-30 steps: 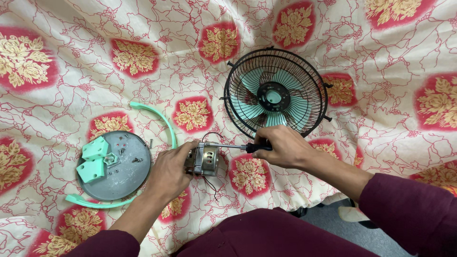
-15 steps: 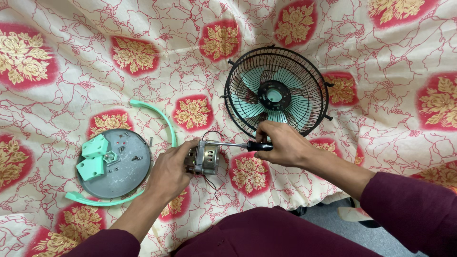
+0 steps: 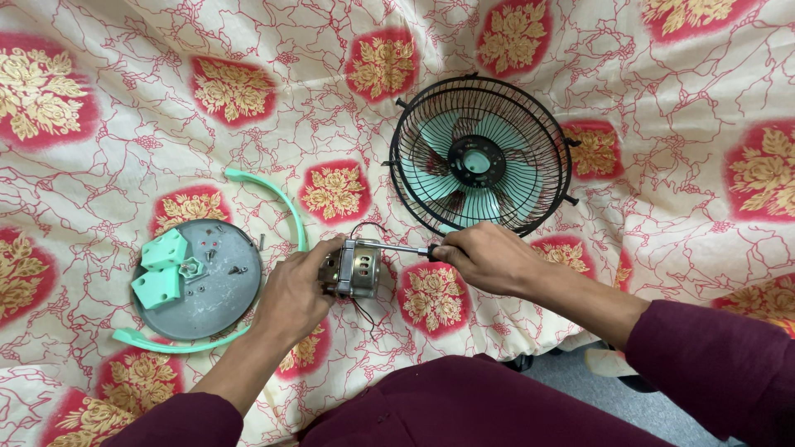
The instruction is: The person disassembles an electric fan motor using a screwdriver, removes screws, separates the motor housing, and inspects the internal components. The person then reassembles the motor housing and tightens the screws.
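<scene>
Left hand (image 3: 294,290): it is closing around the small metal fan motor (image 3: 354,267), fingers wrapping its left end and steadying it just above the flowered cloth (image 3: 124,124).
Right hand (image 3: 484,258): it is curling tight on the dark handle of a screwdriver (image 3: 403,248), whose thin shaft is lying level and meeting the motor's right face.
Motor's place: it is sitting between the two hands, near the middle of the cloth, just below the black fan cage (image 3: 482,156) with its mint blades.
Slip risk: the tip is likely to be skating off the screw head if the push is not staying in line, since the motor is being braced by one hand only; the left fingers are lying right behind it.
Wire risk: thin wires (image 3: 364,313) are trailing under and over the motor, so a twist of the casing could be snagging or tugging them.
Loose parts: tiny screws are resting on the grey round base plate (image 3: 217,302) beside two mint blocks (image 3: 161,265); a knock from the left forearm could be scattering them into the cloth's folds.
Soft ground: the cloth is wrinkling, giving no firm rest.
Open room: bare cloth is lying above the motor and far left; the mint arc (image 3: 281,207) and the cage are crowding both sides.
Near edge: the cloth is ending close to the person's lap.
</scene>
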